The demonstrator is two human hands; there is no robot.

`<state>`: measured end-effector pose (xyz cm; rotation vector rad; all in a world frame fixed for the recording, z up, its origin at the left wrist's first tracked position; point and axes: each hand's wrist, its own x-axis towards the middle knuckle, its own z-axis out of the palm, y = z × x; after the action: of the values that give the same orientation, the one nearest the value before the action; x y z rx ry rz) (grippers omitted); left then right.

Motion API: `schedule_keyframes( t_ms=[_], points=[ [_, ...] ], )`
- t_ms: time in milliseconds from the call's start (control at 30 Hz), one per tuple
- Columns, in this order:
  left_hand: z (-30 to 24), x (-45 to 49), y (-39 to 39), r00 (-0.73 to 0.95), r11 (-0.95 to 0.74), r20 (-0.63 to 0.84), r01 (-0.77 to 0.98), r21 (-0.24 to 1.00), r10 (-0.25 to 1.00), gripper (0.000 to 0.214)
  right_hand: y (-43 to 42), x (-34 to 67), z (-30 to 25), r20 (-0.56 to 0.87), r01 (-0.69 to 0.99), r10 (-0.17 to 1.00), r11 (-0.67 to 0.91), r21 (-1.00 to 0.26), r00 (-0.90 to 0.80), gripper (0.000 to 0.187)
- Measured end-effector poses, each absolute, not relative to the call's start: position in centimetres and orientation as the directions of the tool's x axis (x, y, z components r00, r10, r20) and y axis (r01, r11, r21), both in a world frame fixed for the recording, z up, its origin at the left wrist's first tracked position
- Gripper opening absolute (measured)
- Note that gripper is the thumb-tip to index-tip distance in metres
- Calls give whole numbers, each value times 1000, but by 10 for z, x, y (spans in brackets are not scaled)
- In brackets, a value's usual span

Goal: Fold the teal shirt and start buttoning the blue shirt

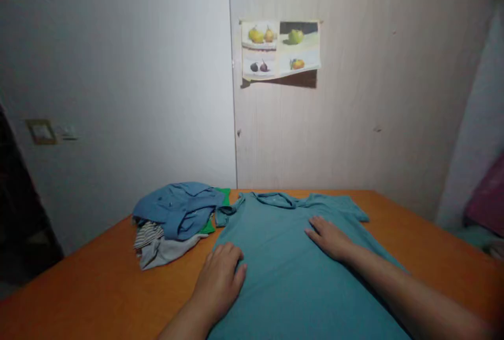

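A teal T-shirt (283,271) lies spread out on the orange table, its neckline toward the wall. Its right sleeve is laid out flat, while the left sleeve is bunched and folded in near the clothes pile. My left hand (222,277) rests at the shirt's left edge, fingers slightly bent and thumb apart, partly over the bare table. On the upper right of the shirt's body lies my right hand (326,236), palm down with its fingers stretched out. Neither hand grips the cloth.
To the left is a heap of clothes (177,214) in blue, striped, grey and green. The orange table (98,287) reaches back to the wall, where a sheet of fruit pictures (279,48) hangs. Something pink (488,198) shows beyond the table at the far right.
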<state>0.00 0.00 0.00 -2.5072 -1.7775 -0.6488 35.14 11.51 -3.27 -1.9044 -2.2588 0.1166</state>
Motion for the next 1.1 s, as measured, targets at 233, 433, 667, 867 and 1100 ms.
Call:
schedule_keyframes(
  t_ms=[233,433,667,867,1100],
  points=[
    [5,-2,-7,257,-350,332,901,258,908,14,112,349,-35,128,970,980,173,-172,-152,75],
    [4,-6,0,212,-342,340,856,387,916,15,111,346,-33,132,974,982,157,-165,-136,74],
    [25,-18,41,197,-279,210,814,510,958,22,114,345,-38,134,973,982,158,-170,-136,74],
    [49,-26,106,-18,-51,293,973,225,956,31,114,345,-39,154,967,979,164,-192,-136,75],
    [44,-24,153,-79,41,213,983,179,974,53,111,341,-37,150,965,981,152,-213,-122,75]
  ],
)
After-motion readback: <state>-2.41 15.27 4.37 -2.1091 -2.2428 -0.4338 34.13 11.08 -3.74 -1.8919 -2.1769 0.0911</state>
